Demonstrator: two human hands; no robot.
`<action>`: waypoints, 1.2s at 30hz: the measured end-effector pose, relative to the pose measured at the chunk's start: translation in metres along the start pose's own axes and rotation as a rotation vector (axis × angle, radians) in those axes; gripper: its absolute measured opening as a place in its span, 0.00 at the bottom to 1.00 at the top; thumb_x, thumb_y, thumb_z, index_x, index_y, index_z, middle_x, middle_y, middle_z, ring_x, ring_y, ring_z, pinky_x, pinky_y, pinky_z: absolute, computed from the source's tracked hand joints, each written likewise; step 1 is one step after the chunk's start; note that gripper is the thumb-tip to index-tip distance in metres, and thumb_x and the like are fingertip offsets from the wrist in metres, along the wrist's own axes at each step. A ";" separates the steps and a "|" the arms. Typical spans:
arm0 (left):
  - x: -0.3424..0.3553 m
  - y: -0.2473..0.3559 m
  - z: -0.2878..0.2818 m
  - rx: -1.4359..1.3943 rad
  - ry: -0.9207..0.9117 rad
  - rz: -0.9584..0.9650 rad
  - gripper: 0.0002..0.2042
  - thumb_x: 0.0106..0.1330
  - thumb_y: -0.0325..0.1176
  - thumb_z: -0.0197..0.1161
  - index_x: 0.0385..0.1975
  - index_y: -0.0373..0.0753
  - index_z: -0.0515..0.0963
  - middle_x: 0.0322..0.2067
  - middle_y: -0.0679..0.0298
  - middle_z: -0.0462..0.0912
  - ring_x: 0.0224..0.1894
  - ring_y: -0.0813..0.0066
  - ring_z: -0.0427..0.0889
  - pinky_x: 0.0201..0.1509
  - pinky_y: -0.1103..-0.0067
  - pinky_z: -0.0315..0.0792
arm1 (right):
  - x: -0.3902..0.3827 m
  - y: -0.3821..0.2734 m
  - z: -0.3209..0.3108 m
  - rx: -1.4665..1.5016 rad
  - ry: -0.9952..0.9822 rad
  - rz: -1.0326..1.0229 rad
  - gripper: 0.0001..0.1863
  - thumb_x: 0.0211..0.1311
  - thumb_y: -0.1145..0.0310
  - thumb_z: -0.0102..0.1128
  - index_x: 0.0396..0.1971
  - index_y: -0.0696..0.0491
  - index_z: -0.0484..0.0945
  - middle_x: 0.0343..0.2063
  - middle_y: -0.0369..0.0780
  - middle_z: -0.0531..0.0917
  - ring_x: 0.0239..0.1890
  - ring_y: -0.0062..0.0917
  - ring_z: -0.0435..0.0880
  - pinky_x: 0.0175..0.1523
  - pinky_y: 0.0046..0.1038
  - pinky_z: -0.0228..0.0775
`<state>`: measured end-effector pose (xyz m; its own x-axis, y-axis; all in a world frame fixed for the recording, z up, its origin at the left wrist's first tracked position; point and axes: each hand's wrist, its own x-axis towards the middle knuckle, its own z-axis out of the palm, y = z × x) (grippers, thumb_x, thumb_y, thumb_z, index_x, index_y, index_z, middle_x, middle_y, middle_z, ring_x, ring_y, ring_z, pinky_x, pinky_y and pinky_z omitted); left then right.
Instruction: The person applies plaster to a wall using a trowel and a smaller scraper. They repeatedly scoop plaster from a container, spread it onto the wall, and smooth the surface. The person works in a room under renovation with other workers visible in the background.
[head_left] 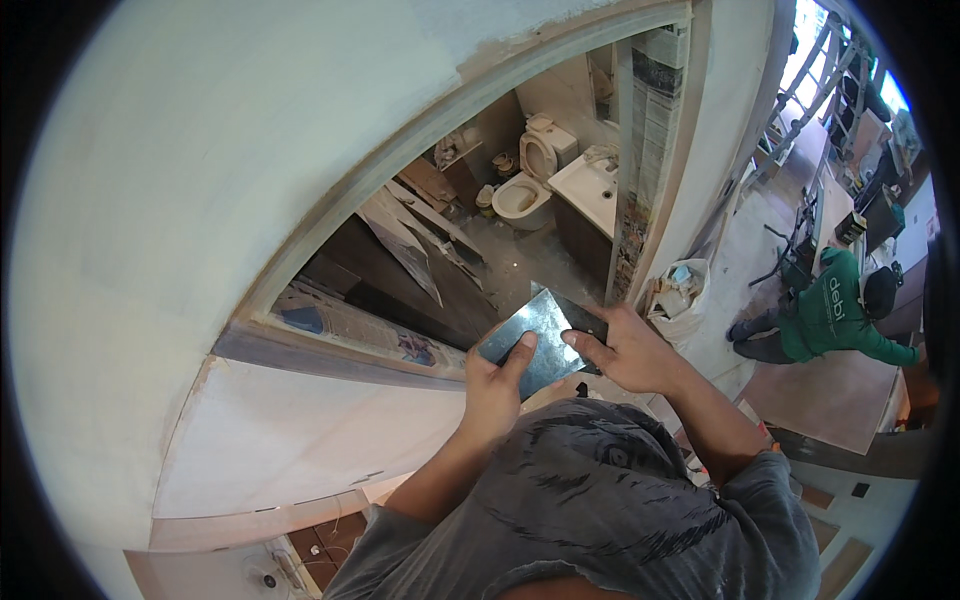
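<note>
In front of my chest, my left hand [492, 388] is closed on a shiny, flat metal plate [542, 328], with the thumb lying on its face. The plate resembles a filling-knife blade. My right hand [636, 352] grips a darker flat plate [582, 306] that shows behind the shiny one, and its thumb presses toward the shiny plate's right edge. The two plates overlap between my hands. My fingers beneath them are mostly hidden.
Ahead, a door frame [375, 180] opens onto a bathroom with a toilet [522, 200], a sink [588, 186] and leaning boards [410, 245]. A filled white sack [678, 318] stands to the right. Beyond it a person in green [832, 308] bends near a ladder [815, 85].
</note>
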<state>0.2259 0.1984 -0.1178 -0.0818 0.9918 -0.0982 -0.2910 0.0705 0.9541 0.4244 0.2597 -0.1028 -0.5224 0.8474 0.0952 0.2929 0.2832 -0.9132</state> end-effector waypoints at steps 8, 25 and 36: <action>-0.005 0.013 0.016 -0.213 0.158 -0.035 0.12 0.74 0.31 0.58 0.48 0.27 0.77 0.40 0.54 0.85 0.38 0.67 0.88 0.34 0.71 0.86 | -0.002 0.004 0.037 0.256 0.376 -0.051 0.24 0.63 0.67 0.69 0.56 0.61 0.76 0.37 0.50 0.85 0.39 0.30 0.84 0.48 0.30 0.75; -0.001 0.011 0.006 -0.080 0.034 -0.107 0.11 0.74 0.29 0.58 0.51 0.30 0.76 0.40 0.58 0.84 0.37 0.72 0.86 0.34 0.74 0.85 | -0.004 0.042 0.023 -0.185 0.122 -0.180 0.27 0.71 0.54 0.61 0.57 0.62 0.75 0.23 0.45 0.80 0.25 0.31 0.79 0.37 0.32 0.72; 0.041 0.011 -0.016 0.476 0.173 0.102 0.14 0.75 0.31 0.57 0.51 0.26 0.76 0.32 0.61 0.83 0.29 0.75 0.83 0.29 0.79 0.80 | -0.019 0.017 -0.016 -0.144 -0.061 0.006 0.20 0.63 0.66 0.63 0.52 0.61 0.79 0.45 0.53 0.83 0.47 0.45 0.83 0.51 0.39 0.76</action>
<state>0.2046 0.2380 -0.1159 -0.2553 0.9669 -0.0047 0.1892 0.0547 0.9804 0.4519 0.2557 -0.1142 -0.5667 0.8216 0.0617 0.4058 0.3436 -0.8469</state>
